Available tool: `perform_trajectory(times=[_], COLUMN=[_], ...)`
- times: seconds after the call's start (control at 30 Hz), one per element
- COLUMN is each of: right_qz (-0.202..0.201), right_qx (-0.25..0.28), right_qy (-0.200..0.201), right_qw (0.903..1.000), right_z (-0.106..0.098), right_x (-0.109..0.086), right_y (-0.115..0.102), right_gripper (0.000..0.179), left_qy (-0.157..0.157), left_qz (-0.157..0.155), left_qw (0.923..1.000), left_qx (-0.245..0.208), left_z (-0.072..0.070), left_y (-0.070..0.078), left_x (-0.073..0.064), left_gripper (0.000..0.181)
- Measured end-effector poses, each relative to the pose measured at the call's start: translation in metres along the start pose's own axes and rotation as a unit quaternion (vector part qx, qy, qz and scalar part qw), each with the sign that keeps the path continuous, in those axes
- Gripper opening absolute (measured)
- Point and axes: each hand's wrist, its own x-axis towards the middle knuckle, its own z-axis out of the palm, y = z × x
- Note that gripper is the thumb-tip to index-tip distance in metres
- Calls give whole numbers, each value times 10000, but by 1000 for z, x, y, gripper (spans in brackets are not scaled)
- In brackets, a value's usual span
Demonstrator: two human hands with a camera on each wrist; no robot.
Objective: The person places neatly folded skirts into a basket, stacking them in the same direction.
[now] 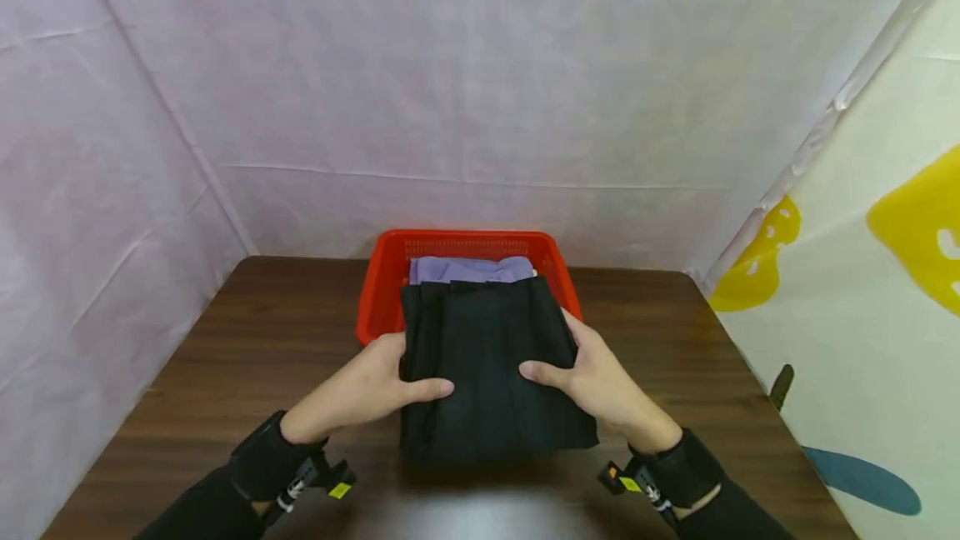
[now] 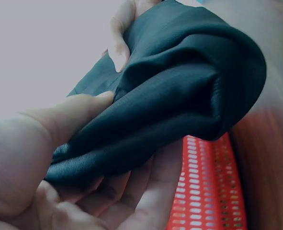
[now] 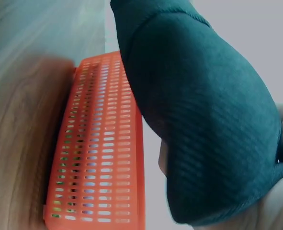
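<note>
A folded black garment (image 1: 487, 373) is held up between both hands, its far edge overlapping the basket in the head view. The left hand (image 1: 382, 386) grips its left side, thumb on top and fingers underneath, as the left wrist view shows. On the other side the right hand (image 1: 596, 373) pinches it the same way, thumb lying over the upper face. Thick folded layers of the garment (image 2: 179, 91) bulge at the side edge. Behind it stands a red plastic basket (image 1: 375, 290) with a folded lavender cloth (image 1: 468, 268) inside.
The basket's slotted wall (image 3: 98, 153) rises from a dark wooden table (image 1: 300, 307). White sheeting (image 1: 465, 107) hangs behind and to the left. At the right is a pale wall sheet with yellow shapes (image 1: 765, 257).
</note>
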Motion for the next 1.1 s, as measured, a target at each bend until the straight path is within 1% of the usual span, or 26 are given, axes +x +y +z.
perform_trajectory(times=[0.13,0.27,0.4,0.5,0.57,0.63,0.77,0.9,1.0,1.1], right_qz=[354,514,518,577,596,616,675,806,872,919], right_qx=[323,665,792,823,787,754,662,649,607,588], right_qy=[145,200,239,250,249,214,147,58,32,8], right_qw=[9987,9963,9952,9946,9948,9950,9954,9946,9943,9940], right_z=[-3,-9,-14,-17,-19,-22,-28,-34,-37,-37], right_x=[15,34,56,71,80,88,105,124,135,145], right_y=[-5,-11,-16,-17,-19,-22,-30,-36,-36,-35], right_gripper=[75,74,76,77,78,79,84,86,84,82], left_qy=[309,514,611,602,620,688,831,874,944,995], left_qz=[-104,-178,-347,-634,-762,-827,-876,-1046,-1161,-1207], left_qw=[9995,9984,9975,9952,9934,9923,9921,9905,9884,9873], left_qx=[-58,-158,106,450,594,616,353,178,239,290], left_z=[-11,-21,-34,-42,-46,-50,-57,-64,-66,-68], left_y=[0,1,3,5,6,6,3,2,-1,-5], left_x=[10,22,32,39,45,53,69,80,88,95], left_gripper=[59,72,87,106,113,112,105,110,110,109])
